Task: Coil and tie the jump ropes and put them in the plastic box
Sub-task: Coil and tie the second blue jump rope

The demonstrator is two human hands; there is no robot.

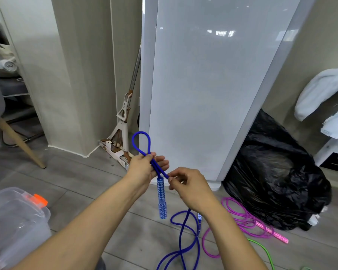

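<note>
Holding the blue jump rope [156, 167] up in front of the body, the left hand [142, 169] pinches two strands together between thumb and fingers. A small loop stands above it and one patterned blue handle [161, 197] hangs straight down below. Just to the right, the right hand [191, 189] has thumb and forefinger closed on the strand beside the handle's top, its other fingers curled. The remaining rope drops behind the right wrist and lies in loose curves on the grey floor [66, 172]. A pink jump rope [240, 217] lies further right, beside a black bag [271, 172], with a green jump rope [263, 252] nearer. The clear plastic box [18, 227] sits at the near left, apart from the ropes.
</note>
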